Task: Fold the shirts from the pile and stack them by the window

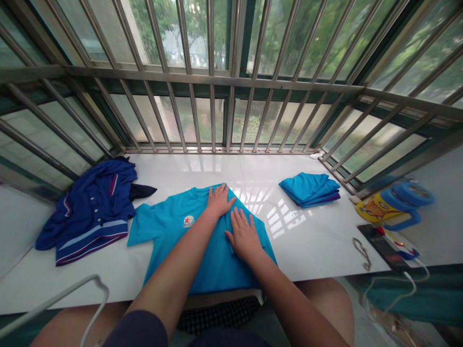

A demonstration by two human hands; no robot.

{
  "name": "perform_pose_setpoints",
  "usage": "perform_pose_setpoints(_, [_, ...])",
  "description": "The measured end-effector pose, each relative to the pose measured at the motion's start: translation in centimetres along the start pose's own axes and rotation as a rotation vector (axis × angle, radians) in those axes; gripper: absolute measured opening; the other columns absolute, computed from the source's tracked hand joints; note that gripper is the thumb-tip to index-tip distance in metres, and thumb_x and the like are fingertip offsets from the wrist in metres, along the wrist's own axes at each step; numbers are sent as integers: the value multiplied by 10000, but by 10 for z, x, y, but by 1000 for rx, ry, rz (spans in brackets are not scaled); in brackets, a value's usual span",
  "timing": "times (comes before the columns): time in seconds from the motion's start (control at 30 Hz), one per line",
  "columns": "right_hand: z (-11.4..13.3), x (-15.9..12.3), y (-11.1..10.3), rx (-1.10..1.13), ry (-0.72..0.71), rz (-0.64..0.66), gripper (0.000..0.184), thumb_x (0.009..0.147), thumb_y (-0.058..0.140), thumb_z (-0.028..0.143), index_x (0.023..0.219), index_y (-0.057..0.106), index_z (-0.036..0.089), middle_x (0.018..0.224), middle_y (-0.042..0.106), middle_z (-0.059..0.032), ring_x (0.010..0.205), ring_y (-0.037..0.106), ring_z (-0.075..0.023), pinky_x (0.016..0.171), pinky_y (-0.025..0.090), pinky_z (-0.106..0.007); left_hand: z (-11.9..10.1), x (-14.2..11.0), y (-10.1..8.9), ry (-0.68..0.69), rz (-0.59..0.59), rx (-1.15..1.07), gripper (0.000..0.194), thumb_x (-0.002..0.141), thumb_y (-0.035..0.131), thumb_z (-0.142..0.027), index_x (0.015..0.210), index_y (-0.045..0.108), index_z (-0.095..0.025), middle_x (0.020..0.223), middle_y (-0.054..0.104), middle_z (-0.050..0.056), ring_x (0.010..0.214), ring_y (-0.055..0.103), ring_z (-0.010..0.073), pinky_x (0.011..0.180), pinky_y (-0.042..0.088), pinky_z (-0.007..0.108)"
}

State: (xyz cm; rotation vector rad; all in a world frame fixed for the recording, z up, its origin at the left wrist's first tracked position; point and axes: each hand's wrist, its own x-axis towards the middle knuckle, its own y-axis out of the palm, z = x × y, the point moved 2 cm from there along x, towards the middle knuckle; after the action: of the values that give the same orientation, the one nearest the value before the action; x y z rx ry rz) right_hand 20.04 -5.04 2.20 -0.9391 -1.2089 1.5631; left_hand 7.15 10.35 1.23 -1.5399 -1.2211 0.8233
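Note:
A turquoise T-shirt (pixel 170 231) with a small star badge lies spread on the white sill (pixel 311 241), its right side folded inward. My left hand (pixel 219 199) rests flat on the shirt near the collar, fingers stretched out. My right hand (pixel 243 234) presses flat on the folded edge just below it, fingers apart. Neither hand holds anything.
A folded turquoise garment (pixel 309 189) sits at the right. A crumpled dark blue jacket (pixel 94 207) lies at the left. A yellow and blue item (pixel 394 205), a phone (pixel 385 246) and a cable are at the far right. Metal window bars (pixel 231 82) stand behind. A white hanger (pixel 72 294) is at lower left.

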Motion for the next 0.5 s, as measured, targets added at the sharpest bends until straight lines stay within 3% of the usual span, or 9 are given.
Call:
perform_pose_setpoints(0.13, [6, 8, 12, 51, -5, -13, 776, 1123, 366, 591, 1765, 285, 164, 1817, 188, -131, 1700, 177, -359, 1354, 145, -649, 3, 15, -8, -11, -32, 16, 665, 1075, 423, -528, 1648, 507, -201, 1750, 427, 182, 1605, 395, 398, 1349, 178, 670])
perform_pose_setpoints(0.3, [1, 5, 15, 49, -15, -17, 812, 1122, 325, 638, 1764, 278, 143, 1820, 163, -113, 1703, 167, -349, 1360, 136, -643, 1, 26, -14, -33, 78, -18, 705, 1086, 389, -549, 1721, 381, -244, 1822, 292, 113, 1690, 226, 386, 1348, 128, 709])
perform_pose_setpoints(0.4, [1, 5, 16, 45, -16, -17, 817, 1119, 325, 641, 1764, 274, 142, 1823, 156, -105, 1704, 160, -350, 1361, 140, -643, 10, 16, -30, -67, -29, -26, 666, 1110, 324, -435, 1736, 336, -207, 1819, 300, 122, 1680, 265, 362, 1351, 207, 658])
perform_pose_setpoints(0.5, [1, 6, 18, 42, -15, -28, 806, 1118, 332, 629, 1768, 267, 157, 1826, 150, -94, 1706, 150, -347, 1362, 138, -639, 49, -25, -57, -193, -211, 36, 622, 1081, 280, -238, 1667, 425, -86, 1718, 460, 219, 1578, 445, 326, 1303, 358, 512])
